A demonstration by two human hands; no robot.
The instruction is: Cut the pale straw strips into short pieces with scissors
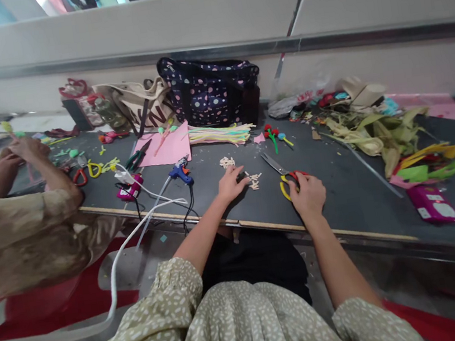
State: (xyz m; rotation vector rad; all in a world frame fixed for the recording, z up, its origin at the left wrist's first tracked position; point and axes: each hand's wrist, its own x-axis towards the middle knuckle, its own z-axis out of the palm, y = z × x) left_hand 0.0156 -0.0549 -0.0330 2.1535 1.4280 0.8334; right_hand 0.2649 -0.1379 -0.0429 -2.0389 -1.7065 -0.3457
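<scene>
My right hand (309,194) is closed around the red and yellow handles of a pair of scissors (274,164). Their blades point away and to the left, low over the dark tabletop. My left hand (232,184) rests palm down on the table with its fingers stretched and apart. Its fingertips lie between two small heaps of short cream pieces: one heap (227,162) just beyond the hand, the other heap (255,180) at its right. A few pieces may be hidden under the fingers.
A blue glue gun (180,171) and its cords lie to the left. Behind are pastel pipe cleaners (220,134), pink paper (163,148) and a dotted bag (210,91). Dry husks (387,131) and a magenta packet (433,203) are right. A co-worker's hands (24,151) are far left.
</scene>
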